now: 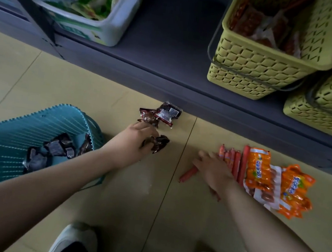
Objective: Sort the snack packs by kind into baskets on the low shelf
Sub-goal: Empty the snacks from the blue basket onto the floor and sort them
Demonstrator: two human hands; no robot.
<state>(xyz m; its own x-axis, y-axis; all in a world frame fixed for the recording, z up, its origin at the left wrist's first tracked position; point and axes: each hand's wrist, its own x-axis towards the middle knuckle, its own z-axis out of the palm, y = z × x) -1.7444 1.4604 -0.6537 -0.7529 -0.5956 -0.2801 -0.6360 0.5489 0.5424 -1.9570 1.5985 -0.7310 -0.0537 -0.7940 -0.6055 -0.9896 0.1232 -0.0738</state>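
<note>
My left hand [133,138] grips a dark brown snack pack [157,143] just above the floor. A few more dark packs [160,116] lie on the tiles beyond it, close to the shelf base. My right hand [213,168] rests with its fingers on a row of red sausage sticks [233,160]; one loose sausage stick [189,173] pokes out to the left from under the hand. Orange sausage bags [279,180] lie to the right of the sticks. A teal basket [14,139] at my left holds several dark packs [54,152].
On the low grey shelf [169,49] stand a white tub [114,24] of green packs, a yellow basket [261,60] with red-brown packs, and a second yellow basket [328,107] at the right. My two shoes [77,242] show at the bottom.
</note>
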